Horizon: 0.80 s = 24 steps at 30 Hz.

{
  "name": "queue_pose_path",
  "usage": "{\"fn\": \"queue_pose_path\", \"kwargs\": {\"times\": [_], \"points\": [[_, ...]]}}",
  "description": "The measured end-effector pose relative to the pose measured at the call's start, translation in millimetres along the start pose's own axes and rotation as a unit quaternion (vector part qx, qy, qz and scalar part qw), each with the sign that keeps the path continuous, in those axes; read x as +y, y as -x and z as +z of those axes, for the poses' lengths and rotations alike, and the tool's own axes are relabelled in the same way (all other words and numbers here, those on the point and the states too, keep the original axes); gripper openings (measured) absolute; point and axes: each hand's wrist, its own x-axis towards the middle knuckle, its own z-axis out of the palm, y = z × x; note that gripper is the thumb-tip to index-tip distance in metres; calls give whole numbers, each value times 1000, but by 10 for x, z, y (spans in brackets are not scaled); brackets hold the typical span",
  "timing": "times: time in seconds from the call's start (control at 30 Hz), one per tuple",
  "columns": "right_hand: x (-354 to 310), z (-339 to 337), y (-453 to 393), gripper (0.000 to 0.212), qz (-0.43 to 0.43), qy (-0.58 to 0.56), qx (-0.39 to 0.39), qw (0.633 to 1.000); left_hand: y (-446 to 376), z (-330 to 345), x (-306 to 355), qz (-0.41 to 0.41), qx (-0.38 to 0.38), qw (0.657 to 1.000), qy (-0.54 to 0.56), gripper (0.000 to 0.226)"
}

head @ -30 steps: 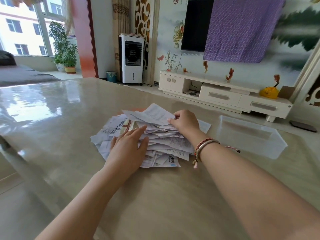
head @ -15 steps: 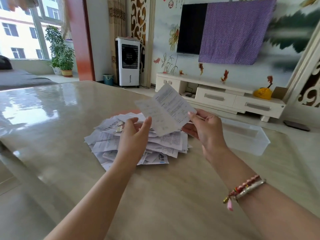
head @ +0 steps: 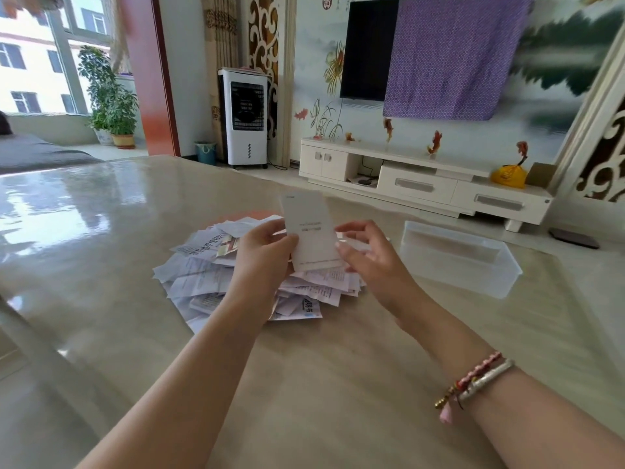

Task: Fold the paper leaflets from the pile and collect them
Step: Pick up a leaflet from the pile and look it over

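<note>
Both hands up, one leaflet held over the pile.

Nearest, the right forearm wears a beaded bracelet with a pale bangle beside it. The left hand pinches the leaflet at its left edge, thumb in front, fingers curled behind. The right hand meets the right edge, thumb against the paper and fingers curled loosely; whether they truly grip it, I can't tell. The leaflet stands upright, narrow, mostly blank, with a few printed lines too small to read. Under it lies the pile on the glossy table: printed sheets with bold characters, blurred beyond reading. Just right of the pile sits a clear plastic box. Beyond, a white fan unit and a TV, half draped in purple cloth.
</note>
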Motion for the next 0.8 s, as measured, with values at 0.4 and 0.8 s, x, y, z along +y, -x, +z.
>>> {"fn": "queue_pose_path", "kwargs": {"times": [0.4,0.8], "points": [[243,-230,-550,26,147,8,168,975,-276,-25,-491,110,-148,759,-625,77],[405,-172,-822,32,291,244,57,923,-374,-216,-534,32,-181,683,-706,90]]}}
